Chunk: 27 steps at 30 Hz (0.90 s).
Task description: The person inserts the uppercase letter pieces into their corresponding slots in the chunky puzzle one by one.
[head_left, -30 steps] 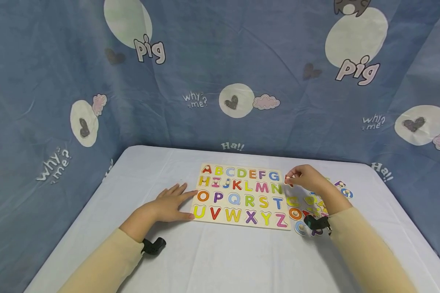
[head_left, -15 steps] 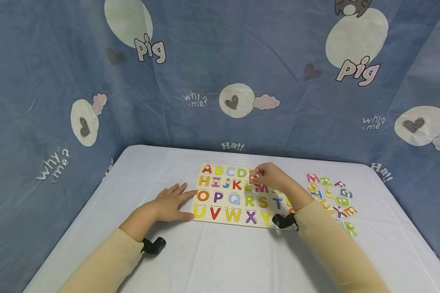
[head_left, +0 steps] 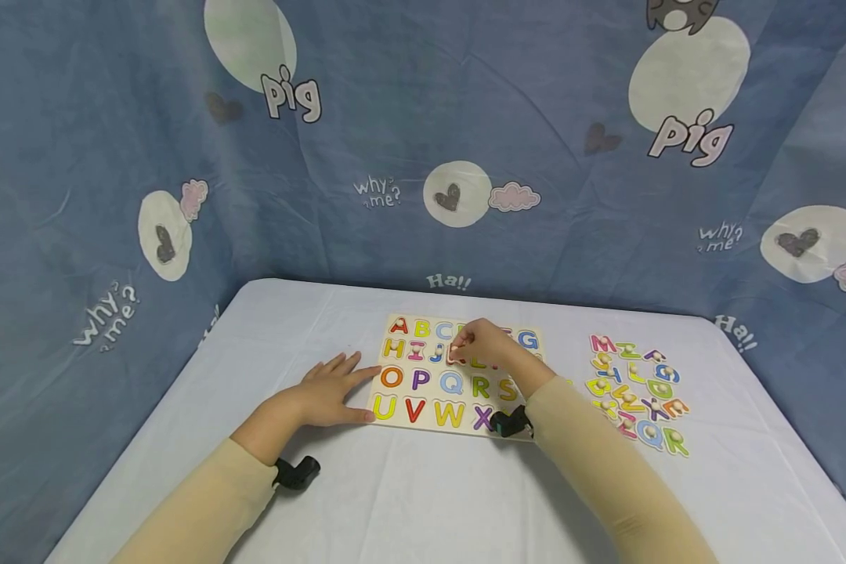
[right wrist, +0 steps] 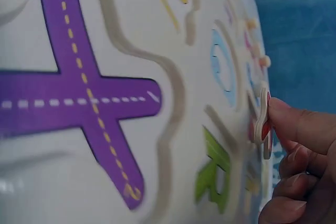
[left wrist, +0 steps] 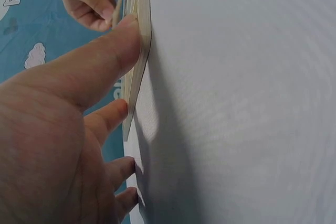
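Steadiness seems to be the reason the left hand [head_left: 324, 398] lies spread against the left side of the alphabet board [head_left: 435, 382]: its fingers are straight, it has hold of nothing, and its thumb and index finger touch the board's rim. The board sits near the far edge of the table [head_left: 395, 501], well in from both side edges, which suits work by 2 hands. The right hand [head_left: 489, 345] pinches a small red piece [head_left: 453, 356] over row 2, just beside the knobbed blue J [head_left: 436, 354]. It probably grips a knob hidden under the fingertips, which leaves the outline free. Loose letters [head_left: 627, 399] lie clustered toward the table's right edge, likely to suit that hand's reach.

The head view gives the whole layout, yet the right hand covers several places in rows 1 and 2, and which letter the red piece is stays hard to read. The right wrist view shows the piece nearly edge-on, with its pale wooden thickness, and dashed lines inside the purple X recess [right wrist: 94, 100]. The left wrist view, from low down, shows the board's thickness and 2 fingertips that appear to rest on the table. Whether the piece touches the board, I cannot tell.
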{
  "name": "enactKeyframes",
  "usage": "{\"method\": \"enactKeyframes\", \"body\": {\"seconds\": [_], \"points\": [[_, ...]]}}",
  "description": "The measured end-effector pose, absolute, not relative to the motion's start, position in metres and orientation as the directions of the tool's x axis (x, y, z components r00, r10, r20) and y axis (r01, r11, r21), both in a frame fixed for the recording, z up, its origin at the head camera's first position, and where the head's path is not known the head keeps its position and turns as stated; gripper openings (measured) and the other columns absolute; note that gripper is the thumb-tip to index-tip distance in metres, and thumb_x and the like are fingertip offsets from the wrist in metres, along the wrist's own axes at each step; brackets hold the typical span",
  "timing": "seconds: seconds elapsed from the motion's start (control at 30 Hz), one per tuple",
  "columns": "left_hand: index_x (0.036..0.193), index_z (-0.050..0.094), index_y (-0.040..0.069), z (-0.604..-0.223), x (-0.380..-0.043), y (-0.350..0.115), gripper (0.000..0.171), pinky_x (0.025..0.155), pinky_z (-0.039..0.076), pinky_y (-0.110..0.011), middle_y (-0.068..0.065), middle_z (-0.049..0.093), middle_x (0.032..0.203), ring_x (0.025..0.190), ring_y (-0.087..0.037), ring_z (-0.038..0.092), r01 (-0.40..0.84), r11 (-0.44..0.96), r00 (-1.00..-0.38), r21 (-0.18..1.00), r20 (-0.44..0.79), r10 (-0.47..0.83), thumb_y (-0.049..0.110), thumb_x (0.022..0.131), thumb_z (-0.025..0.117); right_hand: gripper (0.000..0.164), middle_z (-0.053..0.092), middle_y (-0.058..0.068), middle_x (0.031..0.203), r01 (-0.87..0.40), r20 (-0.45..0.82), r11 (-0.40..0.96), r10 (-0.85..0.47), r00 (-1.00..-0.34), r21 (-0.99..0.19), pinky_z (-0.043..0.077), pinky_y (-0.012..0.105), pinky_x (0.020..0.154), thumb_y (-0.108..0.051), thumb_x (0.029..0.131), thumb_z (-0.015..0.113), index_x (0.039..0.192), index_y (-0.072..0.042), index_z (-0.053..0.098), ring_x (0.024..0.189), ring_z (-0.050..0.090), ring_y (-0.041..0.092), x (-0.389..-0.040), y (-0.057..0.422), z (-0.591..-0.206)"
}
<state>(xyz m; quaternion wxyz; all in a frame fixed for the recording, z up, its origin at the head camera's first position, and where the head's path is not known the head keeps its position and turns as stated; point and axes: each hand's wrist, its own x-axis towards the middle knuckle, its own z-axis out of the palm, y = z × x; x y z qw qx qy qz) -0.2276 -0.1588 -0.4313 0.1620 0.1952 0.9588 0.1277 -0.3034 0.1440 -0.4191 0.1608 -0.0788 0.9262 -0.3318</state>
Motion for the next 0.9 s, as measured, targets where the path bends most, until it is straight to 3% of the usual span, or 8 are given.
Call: {"method": "enactKeyframes", "body": {"seconds": [0.13,0.33,0.7,0.9], "points": [[0.156,0.038,0.024,-0.432,-0.228,-0.159,0.088,0.118,0.009,-0.065,-0.019,0.019,0.164,0.151,-0.043,0.011,0.333,0.893,-0.871,0.304,-0.264,0.415,0.059,0.083,0.071,0.011,0.067,0.002,0.080,-0.053,-0.228,0.739,-0.275,-0.934,-0.672,0.041,0.026,0.061,-0.020,0.091,0.076,0.088,-0.011,0.072,0.069,0.051,0.015,-0.301,0.141,-0.423],[0.156,0.037,0.024,-0.433,-0.228,-0.159,0.089,0.118,0.009,-0.065,-0.020,0.019,0.164,0.151,-0.043,0.011,0.337,0.890,-0.868,0.308,-0.263,0.420,0.061,0.082,0.071,0.010,0.067,0.001,0.080,-0.033,-0.230,0.734,-0.256,-0.939,-0.679,0.043,0.025,0.063,-0.018,0.091,0.076,0.087,-0.010,0.072,0.070,0.052,0.014,-0.302,0.140,-0.425],[0.156,0.038,0.022,-0.431,-0.227,-0.159,0.089,0.118,0.009,-0.066,-0.021,0.019,0.164,0.151,-0.044,0.011,0.340,0.888,-0.869,0.310,-0.259,0.423,0.061,0.083,0.070,0.008,0.062,0.002,0.081,-0.006,-0.242,0.731,-0.233,-0.942,-0.683,0.044,0.025,0.063,-0.018,0.092,0.075,0.092,-0.011,0.072,0.072,0.052,0.015,-0.301,0.141,-0.425],[0.156,0.038,0.022,-0.432,-0.228,-0.160,0.089,0.117,0.009,-0.066,-0.021,0.019,0.164,0.151,-0.044,0.011,0.342,0.886,-0.868,0.314,-0.257,0.426,0.061,0.083,0.070,0.014,0.049,0.003,0.077,-0.034,-0.202,0.744,-0.225,-0.953,-0.668,0.038,0.029,0.056,-0.023,0.093,0.074,0.103,-0.013,0.074,0.062,0.044,0.017,-0.290,0.156,-0.410]]}}
